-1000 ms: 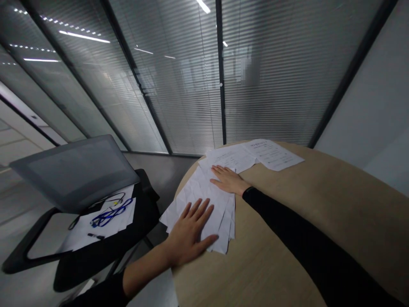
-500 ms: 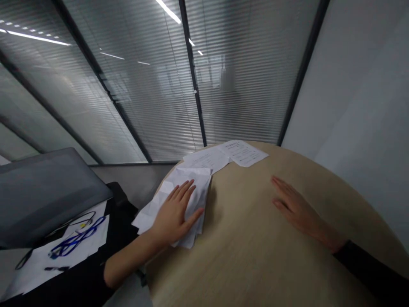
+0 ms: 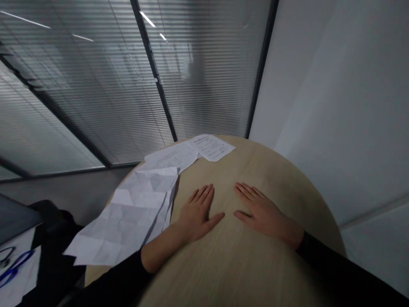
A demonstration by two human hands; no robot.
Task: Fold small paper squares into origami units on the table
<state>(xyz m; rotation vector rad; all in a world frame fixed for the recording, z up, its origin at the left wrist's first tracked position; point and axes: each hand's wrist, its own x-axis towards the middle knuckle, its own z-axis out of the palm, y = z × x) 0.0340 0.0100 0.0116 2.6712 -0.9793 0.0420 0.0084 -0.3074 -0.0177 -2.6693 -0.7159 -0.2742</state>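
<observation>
My left hand (image 3: 197, 214) lies flat on the round wooden table (image 3: 243, 264), fingers stretched out and thumb pointing right. Opposite it, my right hand (image 3: 262, 209) rests palm down on the wood, its fingers extended close together and its thumb held apart. Neither hand holds anything. Just left of my left hand is a stack of creased white paper sheets (image 3: 128, 217), some edges overlapping; my left forearm passes over its lower right edge. Beyond the stack, printed sheets (image 3: 211, 147) lie near the table's far edge.
At the lower left, a blue cord (image 3: 15, 266) and a dark cable lie on white paper on a black surface. Behind the table stands a glass partition with blinds (image 3: 204, 94). A pale wall (image 3: 338, 111) is on the right.
My left hand has moved off the paper stack, rightward onto the bare wood. My right hand has come in toward it and settled on the table. The view has turned to the right.
</observation>
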